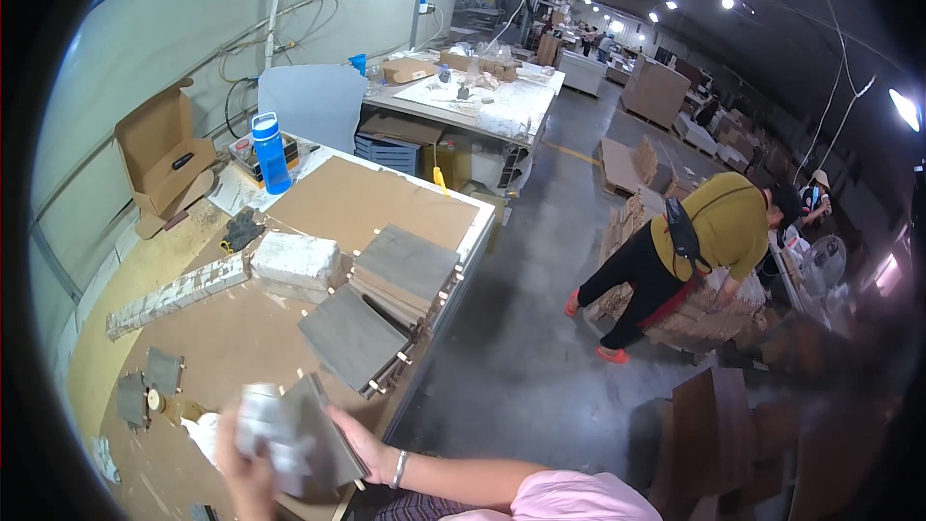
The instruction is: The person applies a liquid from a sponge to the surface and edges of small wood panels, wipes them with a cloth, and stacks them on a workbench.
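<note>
In my right hand (363, 442) is a grey-brown wooden panel (326, 425) with pale dowels sticking out of its edges; the fingers are closed on its right side. My left hand (241, 468), smeared by motion, grips a bunched white cloth (270, 420) against the panel's left face. Beyond them on the bench lie similar doweled panels: a single board (355, 336) and a stack (405, 270) partly behind it. Two small grey pieces (164, 370) lie to the left, close to a small bottle (159, 403) with a pale cap.
A white-smeared block (294, 260) and a long bar (178, 297) lie mid-bench. Behind stand a blue bottle (271, 154), dark gloves (241, 230) and an open cardboard box (159, 154). Right of the bench edge, a person in a mustard top (719, 222) bends over stacked wood.
</note>
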Motion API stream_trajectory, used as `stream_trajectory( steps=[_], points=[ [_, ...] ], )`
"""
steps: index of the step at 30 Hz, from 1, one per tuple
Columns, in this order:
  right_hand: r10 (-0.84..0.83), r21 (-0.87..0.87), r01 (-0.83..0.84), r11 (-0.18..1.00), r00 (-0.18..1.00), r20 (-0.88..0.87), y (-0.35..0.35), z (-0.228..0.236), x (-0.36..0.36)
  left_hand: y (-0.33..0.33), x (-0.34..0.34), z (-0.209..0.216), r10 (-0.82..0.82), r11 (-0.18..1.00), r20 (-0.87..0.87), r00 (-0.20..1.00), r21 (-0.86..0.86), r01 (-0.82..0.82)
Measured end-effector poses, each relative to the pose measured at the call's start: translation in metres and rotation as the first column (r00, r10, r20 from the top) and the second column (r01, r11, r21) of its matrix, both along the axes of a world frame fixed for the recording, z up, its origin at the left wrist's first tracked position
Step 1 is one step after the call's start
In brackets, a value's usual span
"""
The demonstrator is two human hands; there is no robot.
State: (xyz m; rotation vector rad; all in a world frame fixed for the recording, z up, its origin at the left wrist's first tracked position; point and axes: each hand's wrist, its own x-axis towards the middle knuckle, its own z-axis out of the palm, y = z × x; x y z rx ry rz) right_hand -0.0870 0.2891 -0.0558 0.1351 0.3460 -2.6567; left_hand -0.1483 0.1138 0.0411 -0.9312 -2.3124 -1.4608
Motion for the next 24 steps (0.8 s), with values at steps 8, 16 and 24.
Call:
stream_trajectory(
  steps=[8,16,24],
  points=[
    [0.178,-0.046,-0.183,0.982,0.979,-0.098,-0.016,0.016,0.026,-0.003,-0.048,-0.023,0.207,0.977,0.005,0.978,-0.042,-0.207],
    [-0.06,-0.052,0.054,0.997,0.992,-0.112,0.014,0.022,0.01,-0.015,-0.042,0.05,-0.296,0.663,0.456,0.839,0.731,-0.164],
    [-0.115,0.171,0.119,0.978,0.993,-0.036,0.001,0.056,0.011,0.012,0.009,-0.039,-0.115,0.966,-0.23,0.966,-0.252,0.055]
  ],
)
